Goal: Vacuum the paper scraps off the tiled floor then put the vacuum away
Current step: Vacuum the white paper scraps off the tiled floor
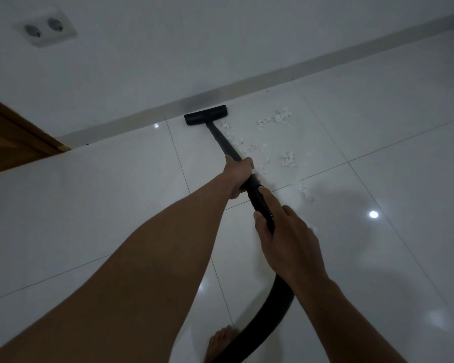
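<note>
The left hand point(240, 176) is wrapped round the black wand point(222, 138), fingers curled over its top. The right hand point(288, 242) grips the ribbed hose point(261, 199) just behind it, thumb on the near side. Its fingers are hidden behind the hose. Below the right wrist the hose curves down and is cut off by the bottom edge beside a bare foot point(220, 341). The wand slopes away to a flat black nozzle point(205, 115) that rests on the floor point(116, 205) just beside the skirting point(273, 72). White scraps point(281, 117) lie scattered right of the nozzle and wand, in small clumps. Some by the right hand are hard to make out against the glossy pale tiles. A double socket point(45, 28) sits on the wall, and a wooden door point(11, 134) is cut off at the left.
</note>
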The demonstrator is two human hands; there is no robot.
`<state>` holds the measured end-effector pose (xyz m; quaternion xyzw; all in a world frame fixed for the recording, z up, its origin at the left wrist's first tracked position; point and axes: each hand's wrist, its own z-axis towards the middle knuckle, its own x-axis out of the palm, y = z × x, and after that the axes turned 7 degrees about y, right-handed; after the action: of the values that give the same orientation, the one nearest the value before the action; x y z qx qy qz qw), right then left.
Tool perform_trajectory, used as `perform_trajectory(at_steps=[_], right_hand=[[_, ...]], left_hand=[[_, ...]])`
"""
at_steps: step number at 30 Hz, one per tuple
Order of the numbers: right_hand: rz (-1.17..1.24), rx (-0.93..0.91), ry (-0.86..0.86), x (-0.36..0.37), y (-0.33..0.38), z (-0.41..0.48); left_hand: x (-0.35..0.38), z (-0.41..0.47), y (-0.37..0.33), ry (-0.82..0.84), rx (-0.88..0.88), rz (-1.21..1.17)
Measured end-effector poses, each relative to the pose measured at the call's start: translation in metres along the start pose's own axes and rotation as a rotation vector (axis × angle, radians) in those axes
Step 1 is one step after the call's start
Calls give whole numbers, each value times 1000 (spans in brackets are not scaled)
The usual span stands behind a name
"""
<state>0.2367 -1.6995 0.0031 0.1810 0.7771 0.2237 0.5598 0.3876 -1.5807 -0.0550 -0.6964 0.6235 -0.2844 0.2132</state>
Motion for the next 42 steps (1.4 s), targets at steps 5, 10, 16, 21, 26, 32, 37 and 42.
perform_trajectory(at_steps=[5, 10, 16, 21, 26, 32, 37, 42], right_hand=[[-4, -8, 12, -18, -5, -7], [28, -19, 16, -26, -16, -15], [66, -22, 39, -34, -33, -29], [91, -41, 40, -37, -43, -29], [94, -40, 34, -40, -53, -35], [86, -37, 41, -49, -59, -41], [74, -53, 37, -54, -69, -49], [64, -74, 39, -57, -82, -60]], left_hand=[[17, -9, -3, 14, -3, -6], [33, -15, -3, 4, 27, 29], [48, -25, 2, -14, 49, 54], [57, -24, 9, -43, 38, 55], [66, -26, 16, -50, 20, 32], [78, -31, 20, -40, 23, 0], [86, -37, 27, -50, 19, -5], [96, -42, 38, -57, 21, -19]])
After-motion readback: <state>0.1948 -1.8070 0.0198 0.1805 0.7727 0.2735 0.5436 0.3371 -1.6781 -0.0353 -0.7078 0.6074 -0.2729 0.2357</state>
